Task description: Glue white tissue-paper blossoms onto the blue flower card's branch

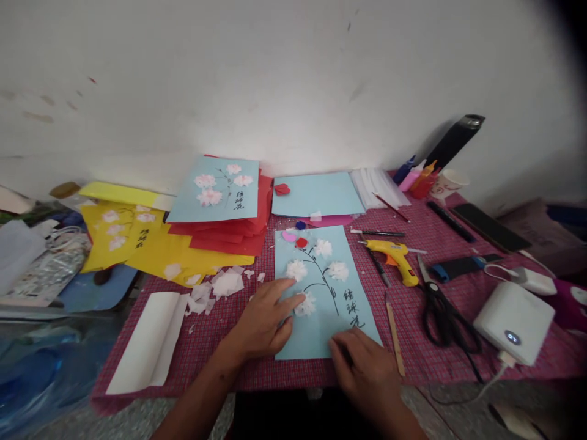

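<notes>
The blue flower card [316,330] lies at the bench's [220,360] front edge, near its middle. The left hand [263,318] rests there, fingers spread, one fingertip at the lowest white flower [304,303]; the right hand [364,363], fingers curled together, covers the card's lower right corner.

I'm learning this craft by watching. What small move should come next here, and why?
I'd probably press the lowest white flower gently with the left hand: its index fingertip seems to rest on the petals, and the right hand lies on the lower right of the blue sheet, which should help steady it.
</notes>
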Available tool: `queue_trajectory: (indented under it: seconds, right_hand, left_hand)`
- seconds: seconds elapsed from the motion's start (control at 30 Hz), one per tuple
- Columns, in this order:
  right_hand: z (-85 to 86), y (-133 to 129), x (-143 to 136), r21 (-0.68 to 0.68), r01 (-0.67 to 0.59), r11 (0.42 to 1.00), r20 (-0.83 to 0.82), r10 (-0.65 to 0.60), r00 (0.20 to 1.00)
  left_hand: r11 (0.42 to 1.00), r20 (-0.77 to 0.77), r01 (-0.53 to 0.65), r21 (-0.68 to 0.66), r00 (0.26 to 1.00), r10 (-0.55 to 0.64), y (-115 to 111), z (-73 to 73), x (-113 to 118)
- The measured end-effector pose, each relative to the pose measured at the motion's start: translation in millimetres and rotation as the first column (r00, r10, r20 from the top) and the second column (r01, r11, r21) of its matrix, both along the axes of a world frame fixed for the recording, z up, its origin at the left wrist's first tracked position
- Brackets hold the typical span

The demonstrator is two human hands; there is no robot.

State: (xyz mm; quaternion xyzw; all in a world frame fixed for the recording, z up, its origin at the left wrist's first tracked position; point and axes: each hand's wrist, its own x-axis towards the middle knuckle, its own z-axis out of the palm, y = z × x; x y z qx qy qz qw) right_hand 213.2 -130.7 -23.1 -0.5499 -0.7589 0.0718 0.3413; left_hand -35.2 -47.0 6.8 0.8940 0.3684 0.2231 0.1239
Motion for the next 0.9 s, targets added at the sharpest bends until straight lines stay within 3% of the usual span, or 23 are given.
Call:
queue_trajectory:
  seconds: [0.17, 0.37, 0.6, 0.9]
  right_hand:
    - [-0.6, 0, 0, 0.003, 0.002, 1.0, 0.002, -0.002, 1.0]
    - [-2.5, -1, 0, 0.002, 0.003, 1.0, 0.0, -0.003, 1.0]
    - [-3.0, -2, 4, -0.019, -0.036, 0.999, -0.031, 0.036, 0.999]
    - [-19.3, -7, 20, -0.021, -0.089, 0.996, -0.028, 0.089, 0.996]
  left_hand:
    - [1.0, 0.044, 0.004, 0.026, 0.999, -0.005, -1, 2.2, -2]
    - [0.999, -0.008, 0.045, 0.003, 0.999, -0.045, -2, 2.6, 1]
    - [0.973, 0.151, -0.206, 0.106, 0.97, 0.189, -1, 1.9, 1]
    - [0.941, 0.252, -0.318, 0.118, 0.926, 0.281, 5, -4.3, -5]
